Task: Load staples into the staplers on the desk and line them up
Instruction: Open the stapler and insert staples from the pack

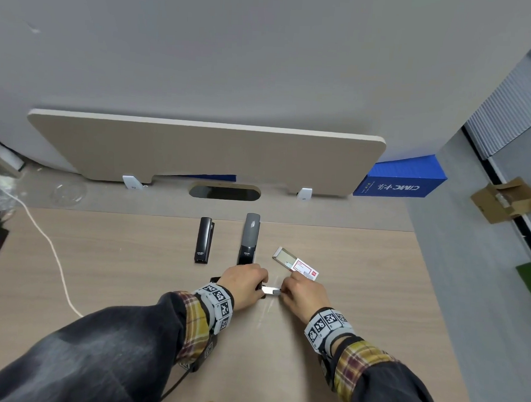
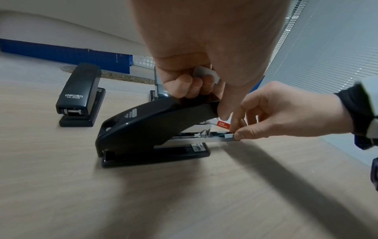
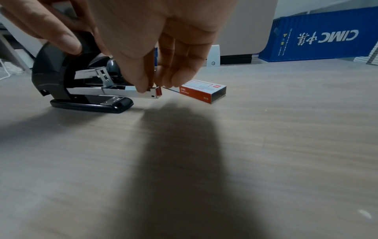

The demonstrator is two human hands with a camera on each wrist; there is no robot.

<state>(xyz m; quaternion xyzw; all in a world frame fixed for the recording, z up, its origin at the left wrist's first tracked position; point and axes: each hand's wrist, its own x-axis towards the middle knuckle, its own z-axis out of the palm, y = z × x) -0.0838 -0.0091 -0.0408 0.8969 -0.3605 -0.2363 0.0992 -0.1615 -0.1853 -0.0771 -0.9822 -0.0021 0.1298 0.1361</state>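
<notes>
- Head view: pale wood desk under a beige divider; two closed staplers standing side by side just beyond the open stapler, apparently already lined up.
- Left wrist view: left hand clenched over the lid, steadying it for loading.
- Right wrist view: right hand pinching the metal tray; staple box just beyond, within reach.

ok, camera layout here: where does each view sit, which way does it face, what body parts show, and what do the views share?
Head: worn high, looking forward and down at the desk; both sleeves, left hand and right hand show.
Left wrist: low, along the left hand gripping the open stapler; the right hand shows too.
Right wrist: low, along the right hand pinching the staple tray; left fingertips show.
Shared: all three see the open stapler and staple box.
</notes>
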